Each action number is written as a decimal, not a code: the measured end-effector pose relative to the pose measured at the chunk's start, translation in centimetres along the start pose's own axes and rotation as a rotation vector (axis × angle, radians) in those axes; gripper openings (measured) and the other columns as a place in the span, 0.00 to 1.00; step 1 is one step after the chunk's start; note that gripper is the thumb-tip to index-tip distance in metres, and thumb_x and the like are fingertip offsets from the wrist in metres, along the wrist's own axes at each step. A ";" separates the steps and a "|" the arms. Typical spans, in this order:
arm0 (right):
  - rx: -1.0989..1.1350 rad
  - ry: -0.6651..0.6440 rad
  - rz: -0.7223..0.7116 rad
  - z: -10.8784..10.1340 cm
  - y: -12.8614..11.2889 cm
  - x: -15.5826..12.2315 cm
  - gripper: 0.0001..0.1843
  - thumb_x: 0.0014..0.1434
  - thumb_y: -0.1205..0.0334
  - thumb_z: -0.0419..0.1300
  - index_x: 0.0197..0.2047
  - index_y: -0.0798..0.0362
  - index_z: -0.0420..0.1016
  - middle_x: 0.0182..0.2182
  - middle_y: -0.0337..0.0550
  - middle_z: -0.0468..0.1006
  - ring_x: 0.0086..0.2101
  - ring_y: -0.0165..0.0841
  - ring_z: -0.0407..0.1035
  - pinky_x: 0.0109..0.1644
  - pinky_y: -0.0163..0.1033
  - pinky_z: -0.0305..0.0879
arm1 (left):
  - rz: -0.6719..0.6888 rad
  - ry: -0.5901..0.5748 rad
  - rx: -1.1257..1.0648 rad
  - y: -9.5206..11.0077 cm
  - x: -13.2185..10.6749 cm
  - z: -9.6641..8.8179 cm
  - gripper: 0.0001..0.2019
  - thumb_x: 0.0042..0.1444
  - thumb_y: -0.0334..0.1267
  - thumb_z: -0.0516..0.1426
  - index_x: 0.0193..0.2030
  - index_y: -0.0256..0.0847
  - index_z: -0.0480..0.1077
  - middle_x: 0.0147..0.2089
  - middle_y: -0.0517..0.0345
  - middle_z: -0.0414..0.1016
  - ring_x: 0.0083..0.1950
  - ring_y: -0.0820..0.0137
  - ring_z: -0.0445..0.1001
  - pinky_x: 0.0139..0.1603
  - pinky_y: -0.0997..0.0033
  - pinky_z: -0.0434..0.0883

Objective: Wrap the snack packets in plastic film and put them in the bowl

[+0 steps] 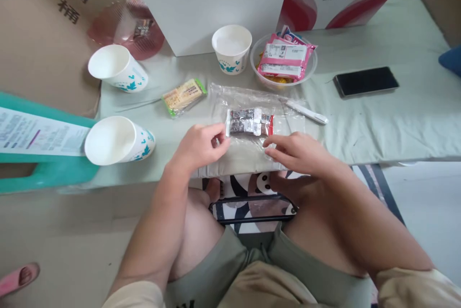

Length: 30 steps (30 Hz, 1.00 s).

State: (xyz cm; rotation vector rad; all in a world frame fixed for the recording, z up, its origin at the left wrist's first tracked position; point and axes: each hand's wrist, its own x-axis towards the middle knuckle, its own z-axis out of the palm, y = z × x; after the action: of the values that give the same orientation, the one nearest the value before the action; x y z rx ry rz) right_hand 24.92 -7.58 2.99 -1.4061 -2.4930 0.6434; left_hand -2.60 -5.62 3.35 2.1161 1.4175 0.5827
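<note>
A small wrapped snack packet (245, 122), silver and dark with a red right end, lies on a clear plastic bag (219, 97) on the cloth-covered table. My left hand (201, 147) is curled at the packet's left end, thumb and forefinger closed on its edge. Off the packet's lower right corner is my right hand (298, 154), fingers stretched out and apart, holding nothing. A white-handled utensil (308, 112), perhaps a knife, rests with one end over the bag. Just beyond my left hand lies a yellow and green wrapped snack (184, 97).
Paper cups stand at the back (232, 51) and left, one left cup (118, 142) near the front edge. A clear bowl (313, 65) holds several snack packets. A phone (367, 81) lies to the right. Large boxes (216, 5) line the back; a green panel (72, 169) juts in left.
</note>
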 end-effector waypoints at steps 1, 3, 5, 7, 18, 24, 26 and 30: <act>0.009 0.060 0.019 -0.1 0.0 0.2 0.13 0.68 0.54 0.54 0.41 0.47 0.79 0.25 0.38 0.81 0.25 0.34 0.72 0.30 0.40 0.58 | -0.053 -0.071 -0.020 -0.1 -0.2 -0.1 0.10 0.56 0.41 0.57 0.24 0.45 0.68 0.21 0.62 0.70 0.22 0.71 0.65 0.27 0.69 0.62; 0.011 0.259 0.047 0.0 0.0 1.1 0.13 0.67 0.56 0.55 0.40 0.48 0.79 0.34 0.44 0.84 0.35 0.39 0.76 0.37 0.43 0.66 | -0.139 -0.182 -0.030 -0.2 -0.4 -0.4 0.13 0.59 0.43 0.56 0.23 0.45 0.69 0.18 0.62 0.69 0.20 0.72 0.63 0.24 0.70 0.57; 0.021 0.367 0.013 0.6 -0.2 2.4 0.11 0.65 0.58 0.58 0.46 0.50 0.79 0.46 0.50 0.83 0.47 0.44 0.76 0.49 0.48 0.70 | -0.173 -0.187 0.006 0.2 -0.3 -0.4 0.14 0.59 0.42 0.55 0.23 0.45 0.70 0.16 0.63 0.66 0.18 0.72 0.61 0.23 0.69 0.54; 0.010 0.300 -0.046 1.5 -0.4 4.0 0.19 0.61 0.60 0.62 0.56 0.49 0.77 0.56 0.52 0.79 0.55 0.48 0.72 0.57 0.53 0.69 | -0.152 -0.081 0.038 1.0 0.2 -0.2 0.10 0.59 0.40 0.57 0.26 0.46 0.72 0.16 0.65 0.66 0.19 0.72 0.60 0.24 0.69 0.55; 0.114 0.140 0.002 2.6 1.0 7.0 0.24 0.59 0.59 0.64 0.59 0.49 0.77 0.55 0.53 0.78 0.52 0.47 0.74 0.56 0.51 0.71 | -0.208 0.174 -0.055 -1.5 3.7 3.2 0.13 0.62 0.39 0.54 0.52 0.45 0.72 0.54 0.46 0.79 0.57 0.54 0.75 0.60 0.51 0.69; 0.180 0.233 -0.017 1.6 0.9 5.6 0.20 0.67 0.61 0.54 0.58 0.48 0.79 0.54 0.48 0.83 0.51 0.44 0.78 0.54 0.48 0.73 | -0.202 0.212 -0.049 -2.2 4.0 3.7 0.20 0.70 0.43 0.43 0.43 0.46 0.76 0.50 0.49 0.81 0.56 0.57 0.74 0.62 0.53 0.67; 0.161 0.260 0.031 1.3 0.7 5.1 0.19 0.68 0.59 0.53 0.55 0.49 0.81 0.50 0.49 0.84 0.49 0.45 0.79 0.51 0.48 0.73 | -0.202 0.212 -0.035 -2.1 4.1 3.7 0.23 0.71 0.45 0.41 0.39 0.45 0.76 0.48 0.49 0.80 0.55 0.57 0.75 0.61 0.53 0.68; 0.195 0.346 0.176 -0.4 1.2 3.7 0.17 0.68 0.57 0.53 0.49 0.49 0.83 0.39 0.45 0.86 0.38 0.42 0.80 0.43 0.45 0.74 | -0.252 0.237 -0.041 -2.0 4.4 3.9 0.25 0.71 0.51 0.42 0.37 0.45 0.77 0.48 0.47 0.79 0.54 0.54 0.75 0.59 0.50 0.69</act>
State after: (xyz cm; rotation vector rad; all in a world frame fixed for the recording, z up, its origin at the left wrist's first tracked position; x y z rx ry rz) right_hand 24.08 -3.81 2.71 -1.5241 -2.0038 0.5967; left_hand -0.08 -1.63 -0.65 1.8453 1.7534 0.7725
